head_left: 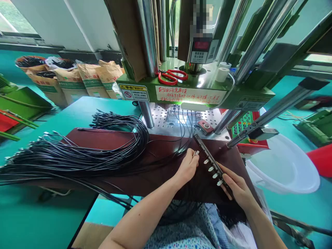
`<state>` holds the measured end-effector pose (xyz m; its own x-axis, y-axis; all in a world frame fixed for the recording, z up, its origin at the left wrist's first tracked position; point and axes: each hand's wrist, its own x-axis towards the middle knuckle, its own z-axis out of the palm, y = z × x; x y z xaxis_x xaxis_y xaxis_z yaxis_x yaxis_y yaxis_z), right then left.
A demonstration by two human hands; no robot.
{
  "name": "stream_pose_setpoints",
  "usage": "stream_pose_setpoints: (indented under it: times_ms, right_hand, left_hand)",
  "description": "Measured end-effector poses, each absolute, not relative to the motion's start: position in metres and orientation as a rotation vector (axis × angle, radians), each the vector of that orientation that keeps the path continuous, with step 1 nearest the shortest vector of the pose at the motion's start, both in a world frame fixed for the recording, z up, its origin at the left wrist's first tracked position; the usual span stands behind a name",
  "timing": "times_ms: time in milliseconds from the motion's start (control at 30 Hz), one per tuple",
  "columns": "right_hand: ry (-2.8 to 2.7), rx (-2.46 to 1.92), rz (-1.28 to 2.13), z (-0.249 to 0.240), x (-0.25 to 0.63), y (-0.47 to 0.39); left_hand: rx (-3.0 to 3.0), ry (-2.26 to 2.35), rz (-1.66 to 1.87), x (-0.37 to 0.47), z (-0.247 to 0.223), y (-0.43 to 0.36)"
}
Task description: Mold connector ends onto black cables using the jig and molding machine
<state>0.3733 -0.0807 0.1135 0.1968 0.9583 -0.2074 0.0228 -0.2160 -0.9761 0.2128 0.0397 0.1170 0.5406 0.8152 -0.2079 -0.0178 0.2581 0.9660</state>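
Observation:
My left hand (187, 166) is closed in a pinch on a small metal connector (196, 153), just left of a long dark metal bar. The lower end of this bar (210, 158) is gripped by my right hand (234, 185), and it lies tilted over the brown board. Several silvery connectors (211, 169) stick out along the bar's left side. Black cables (140, 138) lie in a large bundle on the left, and a few run into the lit press area (178, 119).
A green press with steel columns (147, 116) stands ahead, with red scissors (172, 76) on its ledge. At the right are a green-keyed control box (242, 124) and a white basin (285, 166). Paper sacks (70, 83) stand at the back left.

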Motion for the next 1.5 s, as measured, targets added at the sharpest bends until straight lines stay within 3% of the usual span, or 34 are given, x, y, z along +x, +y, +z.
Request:
stream_pose_setpoints:
  times_ms: [200,600,800,1500]
  right_hand:
    - [-1.019,-1.524,1.209,0.118,0.372,-0.081]
    - [-1.221,-1.615,1.215,0.114,0.372,-0.079]
    - [-1.059,-1.532,1.180,0.113,0.374,-0.081]
    - [-1.086,-1.505,1.275,0.118,0.378,-0.082]
  left_hand:
    - [1.379,0.866,0.705,0.212,0.115,0.040]
    - [1.301,0.877,0.731,0.210,0.106,0.041]
    - [1.145,0.777,0.813,0.202,0.116,0.046]
    - [0.983,0.784,0.690,0.199,0.129,0.051]
